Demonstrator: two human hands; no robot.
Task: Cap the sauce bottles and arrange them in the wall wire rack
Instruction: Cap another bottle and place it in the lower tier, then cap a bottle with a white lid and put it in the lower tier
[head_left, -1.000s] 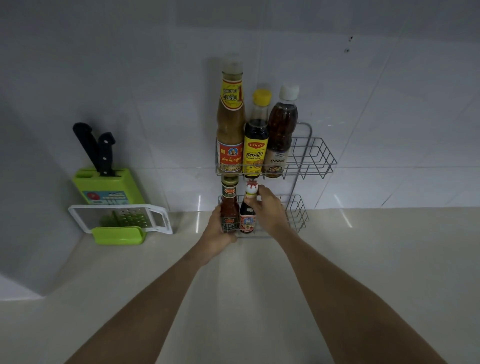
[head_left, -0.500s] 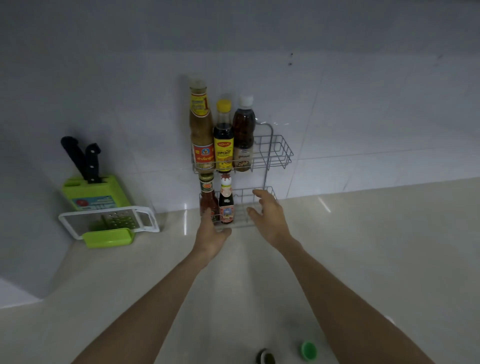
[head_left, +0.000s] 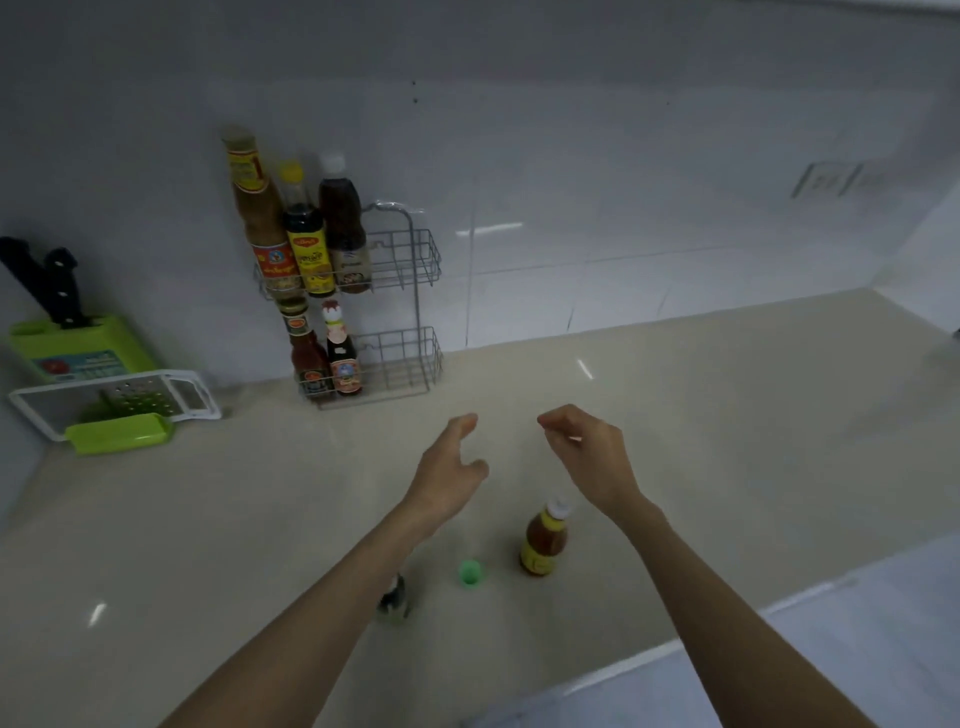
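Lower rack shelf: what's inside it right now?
Two bottles stand at its left end: a red-sauce bottle and a dark bottle. The rest of the lower shelf shows only bare wire.

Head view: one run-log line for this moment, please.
hands: left, right empty | wall wire rack: five bottles | counter: loose green cap, orange sauce bottle

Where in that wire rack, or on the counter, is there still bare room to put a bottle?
Both rack tiers are bare on their right halves, beside the dark white-capped bottle above and the small red-labelled bottle below. The counter right of the rack is bare. It is crowded near the front edge: orange sauce bottle, green cap.
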